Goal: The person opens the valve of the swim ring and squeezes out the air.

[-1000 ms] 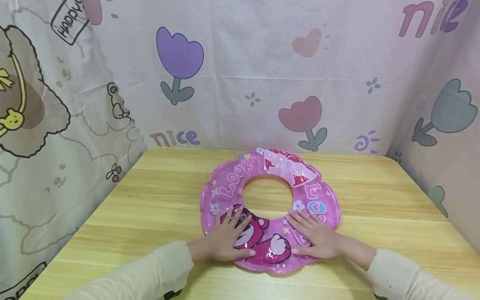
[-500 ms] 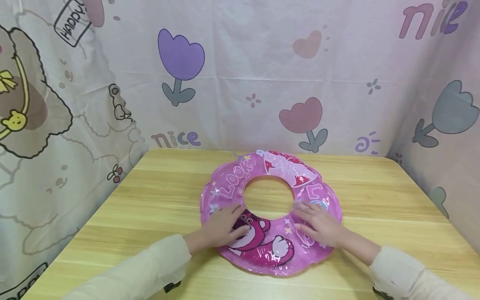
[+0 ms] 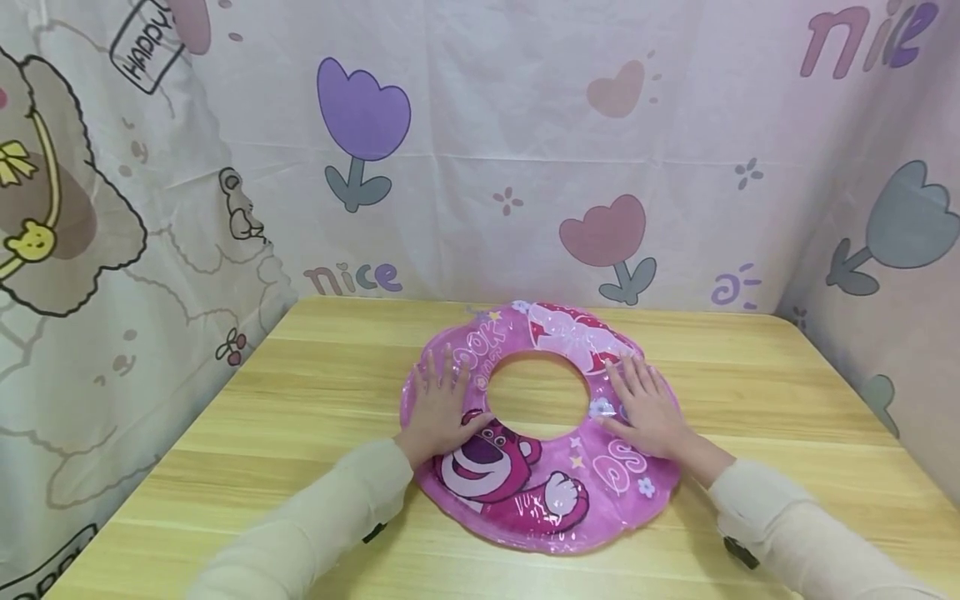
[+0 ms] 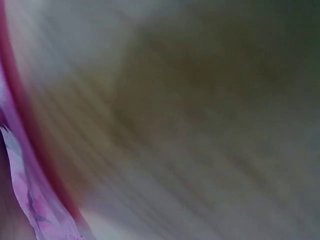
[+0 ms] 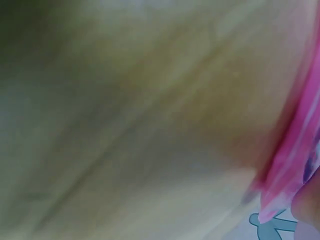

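A pink inflatable swim ring (image 3: 525,521) with a cartoon bear, a bow and lettering lies flat on the wooden table. My left hand (image 3: 441,417) rests on its left side, fingers straight and spread over the "LOOK" print. On the right side my right hand (image 3: 648,412) lies likewise, fingers spread below the bow. In the left wrist view the edge of the swim ring (image 4: 37,175) shows at the left. The right wrist view has the pink edge of the swim ring (image 5: 292,155) at its right, with a bit of my right hand (image 5: 309,200).
The light wooden table (image 3: 285,417) extends around the ring on all sides. Behind it hangs a pale curtain (image 3: 480,100) printed with tulips and hearts, and another printed cloth (image 3: 172,217) covers the left side.
Both hands have slid forward along the ring from its near part to its left and right sides. The lower lettering and bear's face are more uncovered. The ring has barely shifted.
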The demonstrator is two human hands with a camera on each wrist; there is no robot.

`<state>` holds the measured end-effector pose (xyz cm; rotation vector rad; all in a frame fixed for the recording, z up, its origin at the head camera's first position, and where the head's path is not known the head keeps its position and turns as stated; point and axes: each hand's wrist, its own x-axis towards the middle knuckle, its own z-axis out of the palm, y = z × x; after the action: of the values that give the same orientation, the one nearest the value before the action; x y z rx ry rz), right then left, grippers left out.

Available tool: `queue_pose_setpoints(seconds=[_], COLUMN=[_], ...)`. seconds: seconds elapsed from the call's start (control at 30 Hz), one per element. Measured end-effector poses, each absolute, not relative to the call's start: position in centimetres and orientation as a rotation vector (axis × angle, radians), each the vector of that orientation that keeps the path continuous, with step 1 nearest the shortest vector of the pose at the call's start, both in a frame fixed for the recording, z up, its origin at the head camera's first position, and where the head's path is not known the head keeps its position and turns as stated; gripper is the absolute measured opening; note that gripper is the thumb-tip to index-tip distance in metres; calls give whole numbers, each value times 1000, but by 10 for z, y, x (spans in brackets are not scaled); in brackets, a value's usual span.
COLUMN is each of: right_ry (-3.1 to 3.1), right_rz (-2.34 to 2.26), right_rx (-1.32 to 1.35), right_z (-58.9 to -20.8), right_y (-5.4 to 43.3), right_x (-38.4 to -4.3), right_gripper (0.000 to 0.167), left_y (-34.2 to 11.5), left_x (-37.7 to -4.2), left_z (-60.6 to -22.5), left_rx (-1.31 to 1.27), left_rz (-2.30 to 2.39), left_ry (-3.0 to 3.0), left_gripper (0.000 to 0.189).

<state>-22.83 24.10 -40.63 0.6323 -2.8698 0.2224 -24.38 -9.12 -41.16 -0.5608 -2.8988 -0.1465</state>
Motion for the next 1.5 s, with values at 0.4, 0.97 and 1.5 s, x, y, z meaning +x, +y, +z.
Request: queue_pose_setpoints(seconds=[0.4, 0.97, 1.5], right_ry=[-3033, -3163, -3208], right_rz=[257, 358, 435], right_rx=[632, 684, 729], right_z=[-411, -409, -409], right_y=[240, 240, 246], right_x=[-236, -250, -256], right_gripper=[89, 89, 87], left_y=[-87, -87, -85], left_x=[-249, -258, -261], left_z=[-410, -403, -400], left_rx=[-499, -481, -499], left_rz=[-111, -181, -212], left_ry=[-3098, -3333, -3341], left_gripper=[104, 98, 94])
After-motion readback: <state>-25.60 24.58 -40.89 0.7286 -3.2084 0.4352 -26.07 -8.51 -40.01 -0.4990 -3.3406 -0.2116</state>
